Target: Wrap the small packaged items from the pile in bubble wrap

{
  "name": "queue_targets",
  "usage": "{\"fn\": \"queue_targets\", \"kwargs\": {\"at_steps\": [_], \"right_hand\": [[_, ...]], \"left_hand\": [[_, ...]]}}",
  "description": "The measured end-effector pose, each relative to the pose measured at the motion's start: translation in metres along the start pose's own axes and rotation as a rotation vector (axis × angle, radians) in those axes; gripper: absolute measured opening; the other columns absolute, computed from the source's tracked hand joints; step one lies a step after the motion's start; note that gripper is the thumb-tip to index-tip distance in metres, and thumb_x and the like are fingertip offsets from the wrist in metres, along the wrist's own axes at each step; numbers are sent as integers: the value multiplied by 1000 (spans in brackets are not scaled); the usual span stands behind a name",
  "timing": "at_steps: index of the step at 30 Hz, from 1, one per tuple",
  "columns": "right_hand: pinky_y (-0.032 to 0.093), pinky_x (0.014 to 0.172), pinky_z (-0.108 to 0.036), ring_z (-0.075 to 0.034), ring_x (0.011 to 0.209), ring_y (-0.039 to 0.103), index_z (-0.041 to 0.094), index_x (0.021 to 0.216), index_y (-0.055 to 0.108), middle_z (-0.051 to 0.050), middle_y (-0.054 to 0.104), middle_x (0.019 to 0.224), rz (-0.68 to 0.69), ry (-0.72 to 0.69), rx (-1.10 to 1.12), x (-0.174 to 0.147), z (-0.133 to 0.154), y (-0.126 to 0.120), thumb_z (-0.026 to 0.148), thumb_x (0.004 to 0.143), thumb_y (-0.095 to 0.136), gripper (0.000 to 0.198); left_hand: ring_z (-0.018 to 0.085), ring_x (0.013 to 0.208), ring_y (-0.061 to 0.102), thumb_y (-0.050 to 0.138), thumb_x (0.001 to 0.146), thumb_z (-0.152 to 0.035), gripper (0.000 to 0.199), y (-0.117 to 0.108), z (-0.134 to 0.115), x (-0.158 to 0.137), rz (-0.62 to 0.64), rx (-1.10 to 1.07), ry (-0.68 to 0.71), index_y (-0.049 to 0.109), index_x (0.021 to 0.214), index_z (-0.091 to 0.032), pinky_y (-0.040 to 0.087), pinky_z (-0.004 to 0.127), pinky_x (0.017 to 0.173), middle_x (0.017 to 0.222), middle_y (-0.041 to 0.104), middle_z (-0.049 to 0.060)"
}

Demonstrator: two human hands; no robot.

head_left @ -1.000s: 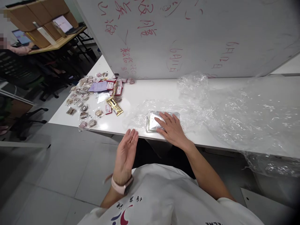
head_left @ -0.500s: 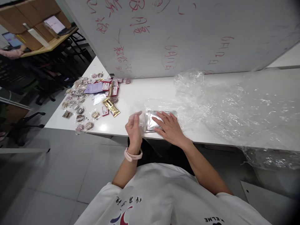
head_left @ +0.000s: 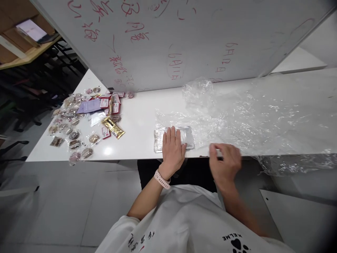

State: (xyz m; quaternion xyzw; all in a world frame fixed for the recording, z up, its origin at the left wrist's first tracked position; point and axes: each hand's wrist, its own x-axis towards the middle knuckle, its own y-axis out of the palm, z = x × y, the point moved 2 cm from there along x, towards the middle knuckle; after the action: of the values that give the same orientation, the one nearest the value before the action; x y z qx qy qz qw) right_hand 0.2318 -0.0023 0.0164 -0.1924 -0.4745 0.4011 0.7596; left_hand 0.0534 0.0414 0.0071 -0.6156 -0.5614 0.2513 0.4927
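Note:
A silver foil pouch (head_left: 188, 135) lies flat near the table's front edge, with clear plastic film over and around it. My left hand (head_left: 172, 149), a pink band on its wrist, lies flat on the pouch with its fingers stretched out, covering its middle. To the right, my right hand (head_left: 225, 163) is at the front edge beside the wide sheet of clear plastic film (head_left: 231, 119). Its fingers are curled and blurred by motion, and I cannot make out whether they hold any film.
Wrapped snacks (head_left: 75, 135), a purple packet (head_left: 89, 105), a gold sachet (head_left: 113, 127) and red-and-white packets (head_left: 116, 108) are heaped on the table's left. A whiteboard (head_left: 200, 42) with red writing stands along the back. Film hangs over the front edge at right.
My left hand has come down flat onto the pouch from its left side. My right hand has left the pouch and moved right to the table edge. The view has shifted right.

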Motion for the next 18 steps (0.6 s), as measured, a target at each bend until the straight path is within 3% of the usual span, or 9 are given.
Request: {"fn": "queue_targets", "kwargs": {"at_steps": [2, 4, 7, 9, 11, 14, 16, 18], "right_hand": [[44, 86, -48, -30, 94, 61, 18, 95, 73, -13, 70, 93, 13, 94, -201, -1, -20, -11, 45, 97, 55, 32], [41, 88, -50, -33, 99, 58, 18, 100, 73, -14, 70, 100, 131, 115, -244, 5, -28, -8, 54, 94, 57, 40], [43, 88, -46, -29, 97, 59, 20, 93, 68, -11, 69, 99, 231, 154, 27, 22, -19, 13, 56, 92, 55, 38], [46, 87, -42, -25, 98, 62, 21, 86, 63, -9, 69, 98, 192, 173, 292, 35, 0, 29, 51, 94, 53, 32], [47, 92, -41, -23, 104, 63, 22, 84, 59, -8, 70, 104, 172, 102, 477, 44, 22, 42, 44, 95, 52, 26], [45, 99, -42, -23, 113, 63, 23, 86, 60, -7, 70, 114, 357, -127, 566, 44, 48, 54, 38, 98, 50, 22], [44, 102, -43, -24, 123, 59, 24, 104, 63, -6, 67, 127, 520, -246, 564, 39, 53, 57, 39, 101, 47, 22], [39, 110, -45, -24, 137, 49, 27, 133, 54, -6, 56, 145, 633, -342, 527, 34, 49, 57, 44, 103, 44, 36]], "left_hand": [[33, 156, 7, 34, 104, -47, 67, 5, -1, 0, -18, 74, 23, 27, 155, -6, 19, 58, 126, 164, 25, 23], [34, 156, 9, 38, 102, -51, 72, 7, -2, 0, -26, 103, 41, 24, 156, -6, 20, 59, 125, 164, 25, 24], [36, 156, 11, 40, 101, -53, 75, 6, -2, -1, -30, 119, 59, 24, 156, -4, 21, 60, 124, 163, 26, 26], [38, 155, 14, 42, 100, -53, 75, 4, -2, 0, -26, 128, 61, 27, 154, -2, 22, 61, 123, 161, 28, 28], [39, 154, 17, 46, 99, -50, 73, 3, -2, 1, -16, 135, 61, 31, 152, -2, 23, 62, 122, 160, 30, 29], [40, 154, 20, 51, 95, -38, 62, 0, -1, 3, 13, 122, 83, 40, 147, -6, 23, 63, 122, 159, 35, 26], [40, 153, 21, 54, 92, -32, 59, -3, 2, 2, 23, 68, 107, 44, 145, -8, 22, 63, 122, 157, 39, 24], [36, 152, 28, 56, 91, -32, 57, -10, 7, -3, 13, -44, 140, 46, 143, -10, 23, 61, 123, 154, 44, 22]]}}
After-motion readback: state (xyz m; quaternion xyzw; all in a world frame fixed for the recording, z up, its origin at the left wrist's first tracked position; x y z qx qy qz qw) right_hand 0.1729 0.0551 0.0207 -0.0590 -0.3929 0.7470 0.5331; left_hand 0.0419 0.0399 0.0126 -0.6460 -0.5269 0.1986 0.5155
